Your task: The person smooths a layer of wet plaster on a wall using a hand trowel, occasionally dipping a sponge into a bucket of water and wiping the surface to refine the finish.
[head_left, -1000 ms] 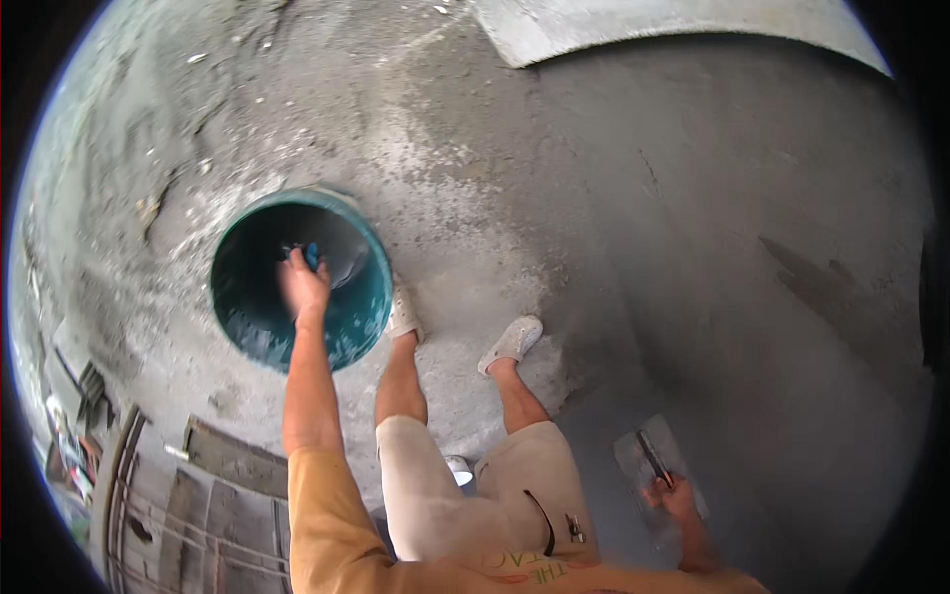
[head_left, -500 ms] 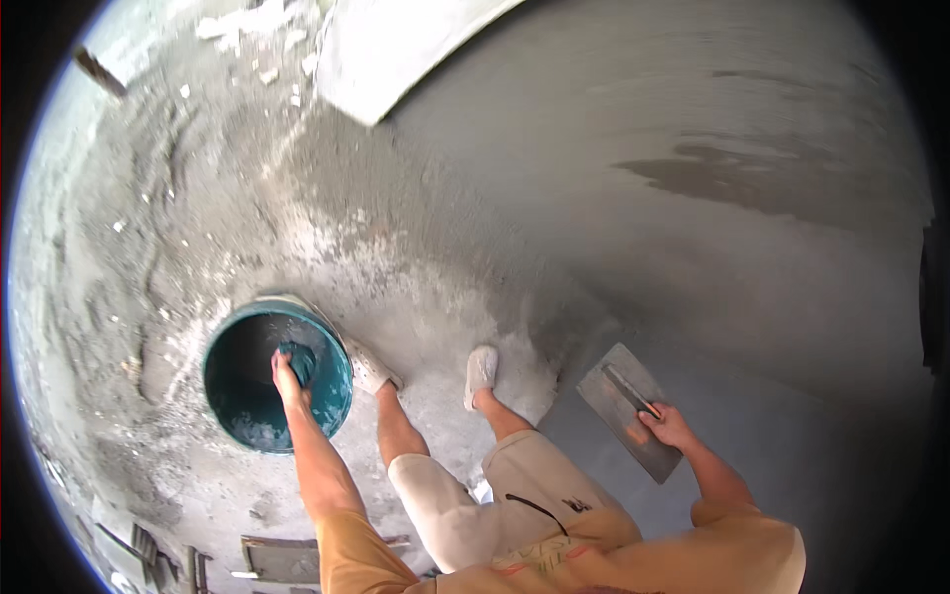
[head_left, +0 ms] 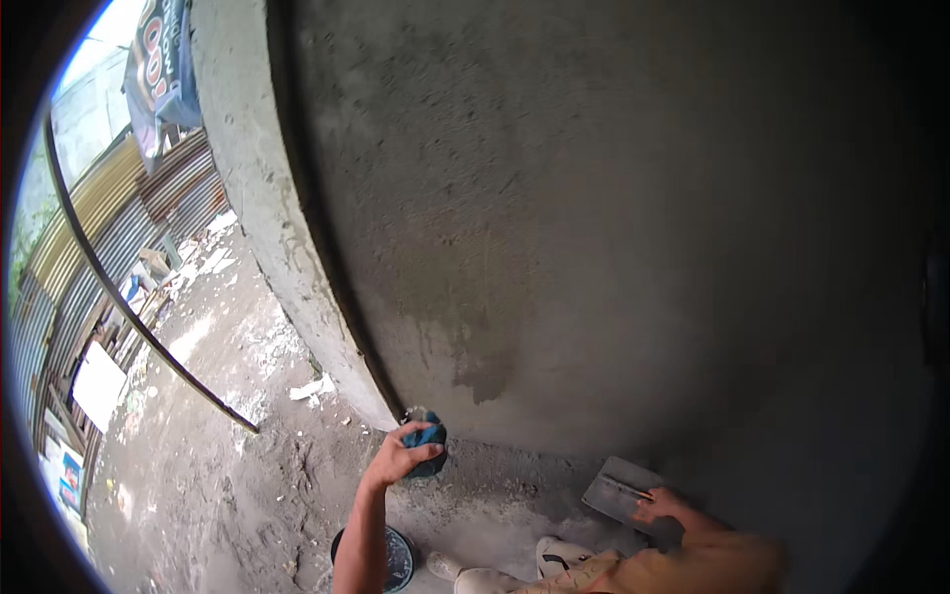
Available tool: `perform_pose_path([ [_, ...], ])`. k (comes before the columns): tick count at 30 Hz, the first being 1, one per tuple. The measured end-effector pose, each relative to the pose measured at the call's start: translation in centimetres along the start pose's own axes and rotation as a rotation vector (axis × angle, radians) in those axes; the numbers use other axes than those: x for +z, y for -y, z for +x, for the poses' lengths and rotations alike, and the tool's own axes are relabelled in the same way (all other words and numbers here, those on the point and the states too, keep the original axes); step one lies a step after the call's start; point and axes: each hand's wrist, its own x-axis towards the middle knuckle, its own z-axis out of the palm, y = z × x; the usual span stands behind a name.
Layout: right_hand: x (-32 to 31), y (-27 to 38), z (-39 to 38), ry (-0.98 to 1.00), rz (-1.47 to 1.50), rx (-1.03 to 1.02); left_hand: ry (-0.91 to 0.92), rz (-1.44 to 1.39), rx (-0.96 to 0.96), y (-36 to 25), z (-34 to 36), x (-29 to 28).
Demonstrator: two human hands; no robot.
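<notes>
My left hand (head_left: 398,457) is raised near the lower left corner of the grey plastered wall (head_left: 594,247). Its fingers are closed around a blue-green lump (head_left: 427,445); whether this is a wet cloth or a sponge I cannot make out. Small pale flecks show just above it. Below, partly behind my left forearm, a bucket (head_left: 411,559) stands on the ground. Low on the right, my right hand (head_left: 661,506) grips the handle of a rectangular plastering trowel (head_left: 616,487), its flat blade tilted. A darker wet patch (head_left: 480,361) with drip marks stains the wall.
The wall's pale end face (head_left: 257,188) runs up on the left. Beyond it, rubble-strewn ground (head_left: 228,475) stretches to a corrugated metal fence (head_left: 109,223). A thin dark pole (head_left: 129,312) slants across there, and a printed banner (head_left: 163,79) hangs at the top left.
My left hand has come up out of the bucket with the blue-green lump, toward the wall. The view has tilted up to the wall. My right hand still holds the trowel.
</notes>
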Motion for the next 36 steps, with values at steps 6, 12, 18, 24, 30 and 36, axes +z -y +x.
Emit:
perform_pose_path([
  [6, -0.3, -5.1, -4.6, -0.063, 0.188, 0.217, 0.334, 0.562, 0.790, -34.1, 11.5, 15.4],
  [12, 3.7, -9.8, -9.1, -0.272, 0.283, 0.314, -0.689, 0.158, 1.099, -46.9, 19.5, 10.8],
  [18, 6.3, -11.8, -11.9, -0.160, 0.354, 0.468, -0.812, 0.449, 0.477, -22.9, 19.0, 1.9],
  [24, 16.1, -28.3, -7.1, -0.104, 0.013, -0.080, -0.084, 0.278, 0.386, -11.0, 17.0, 18.6],
  [30, 11.2, -23.2, -5.1, -0.163, 0.630, 0.417, 0.339, 0.737, 0.733, -30.5, 8.4, 37.6],
  [36, -3.4, -8.3, -11.8, -0.544, 0.395, 0.263, -0.641, 1.059, 1.520, -52.4, 16.2, 34.7],
])
